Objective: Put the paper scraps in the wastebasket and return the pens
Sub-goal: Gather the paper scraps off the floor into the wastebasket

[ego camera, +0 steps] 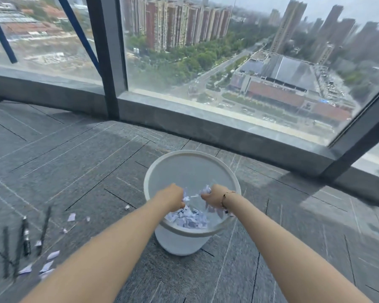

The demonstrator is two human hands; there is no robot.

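A white round wastebasket (190,156) stands on the grey carpet, with a heap of white paper scraps (187,218) inside it. Both my hands hover over its opening. My left hand (173,197) is closed around paper scraps, and my right hand (212,197), with a bracelet on the wrist, also grips crumpled scraps. More scraps (47,262) lie scattered on the carpet at the lower left. Several dark pens (25,236) lie beside them on the floor.
A floor-to-ceiling window (228,62) with a low grey sill runs behind the basket, split by a dark vertical frame post (106,57). Grey carpet tiles (74,160) stretch to the left and right.
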